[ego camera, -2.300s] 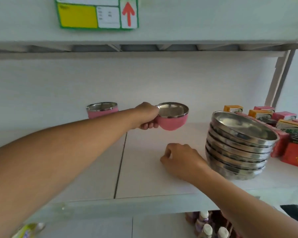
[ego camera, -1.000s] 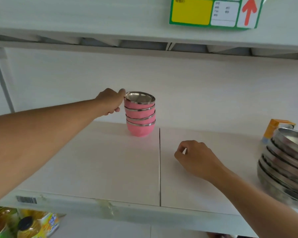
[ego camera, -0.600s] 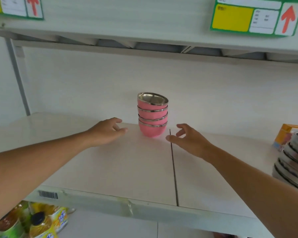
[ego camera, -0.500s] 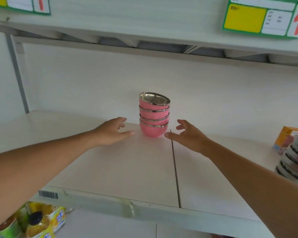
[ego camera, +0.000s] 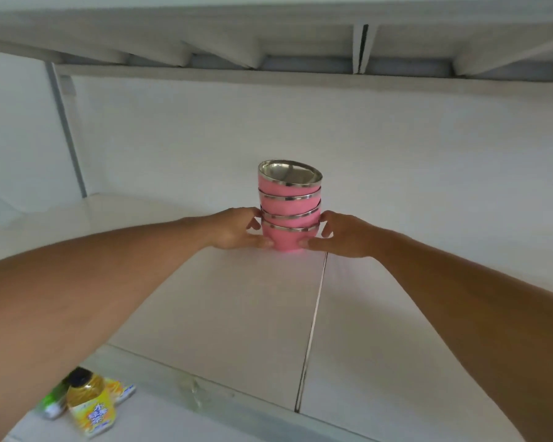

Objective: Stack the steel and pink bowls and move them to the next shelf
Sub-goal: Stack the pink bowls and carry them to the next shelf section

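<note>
A stack of several pink bowls with steel rims (ego camera: pixel 288 202) stands upright near the back of the white shelf (ego camera: pixel 237 314), just left of the seam between two shelf boards. My left hand (ego camera: pixel 237 229) cups the lowest bowl from the left, fingers and thumb pressed on its side. My right hand (ego camera: pixel 339 234) holds the same bowl from the right. The bottom of the stack still touches the shelf. The top bowl's steel inside is visible.
The shelf above (ego camera: pixel 268 43) hangs low over the stack. A grey upright post (ego camera: pixel 66 129) stands at the back left. Yellow bottles (ego camera: pixel 90 406) sit on the lower shelf at the bottom left. A dark seam (ego camera: pixel 310 330) runs front to back across the shelf.
Both hands have closed in from either side and now grip the lowest bowl of the stack. The view has come closer, and the steel bowls on the right have left the frame.
</note>
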Action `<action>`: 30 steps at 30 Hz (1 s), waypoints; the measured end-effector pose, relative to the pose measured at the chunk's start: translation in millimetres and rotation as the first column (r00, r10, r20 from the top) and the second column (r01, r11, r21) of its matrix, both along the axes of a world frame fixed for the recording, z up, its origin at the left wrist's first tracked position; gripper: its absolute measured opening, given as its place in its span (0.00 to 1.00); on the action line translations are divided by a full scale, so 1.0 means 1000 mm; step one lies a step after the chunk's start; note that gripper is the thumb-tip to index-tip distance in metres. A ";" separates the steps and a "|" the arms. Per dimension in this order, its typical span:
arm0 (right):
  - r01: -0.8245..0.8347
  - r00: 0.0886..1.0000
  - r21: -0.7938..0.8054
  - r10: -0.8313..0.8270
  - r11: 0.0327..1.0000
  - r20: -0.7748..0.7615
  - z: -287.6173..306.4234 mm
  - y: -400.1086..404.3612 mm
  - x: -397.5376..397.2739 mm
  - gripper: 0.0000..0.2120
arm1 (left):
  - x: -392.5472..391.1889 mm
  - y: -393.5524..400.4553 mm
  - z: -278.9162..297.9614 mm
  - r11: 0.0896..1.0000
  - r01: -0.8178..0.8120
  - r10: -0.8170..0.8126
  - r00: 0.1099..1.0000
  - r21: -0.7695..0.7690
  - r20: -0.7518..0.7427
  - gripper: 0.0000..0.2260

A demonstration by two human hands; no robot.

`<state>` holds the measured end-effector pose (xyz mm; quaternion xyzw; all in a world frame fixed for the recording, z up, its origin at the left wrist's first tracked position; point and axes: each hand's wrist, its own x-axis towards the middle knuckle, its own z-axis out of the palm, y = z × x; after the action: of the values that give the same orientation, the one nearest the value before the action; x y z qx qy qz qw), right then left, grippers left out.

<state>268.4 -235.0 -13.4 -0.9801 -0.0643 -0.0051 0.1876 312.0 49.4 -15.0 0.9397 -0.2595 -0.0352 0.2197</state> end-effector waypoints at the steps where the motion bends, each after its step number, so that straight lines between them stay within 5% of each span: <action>1: -0.036 0.999 0.024 0.036 0.999 0.007 -0.003 0.000 0.005 0.46 | 0.000 -0.004 -0.005 0.998 0.016 -0.017 1.000 -0.053 -0.007 0.17; 3: -0.084 0.996 0.086 0.082 0.993 0.023 -0.010 0.002 0.009 0.42 | -0.005 -0.009 -0.011 0.991 0.032 -0.034 0.999 -0.130 -0.007 0.10; 10: -0.189 0.979 0.186 0.170 0.964 0.113 -0.006 0.031 -0.015 0.42 | -0.054 0.023 0.001 0.982 -0.079 0.084 0.996 -0.172 0.020 0.24; 16: -0.288 0.948 0.230 0.242 0.929 0.207 0.012 0.106 -0.058 0.42 | -0.121 0.103 0.022 0.966 -0.134 0.148 0.988 -0.220 0.051 0.24; 22: -0.416 0.905 0.280 0.362 0.865 0.224 0.004 0.212 -0.099 0.30 | -0.188 0.208 0.029 0.949 -0.203 0.228 0.970 -0.242 0.079 0.25; 30: -0.473 0.881 0.299 0.437 0.829 0.181 -0.001 0.327 -0.132 0.38 | -0.233 0.324 0.011 0.931 -0.247 0.267 0.963 -0.270 0.038 0.22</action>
<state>136.7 91.7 -14.7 -0.8885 -0.3038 -0.0228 0.3433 78.7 373.1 -3.7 0.9288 -0.1446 0.0632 0.3353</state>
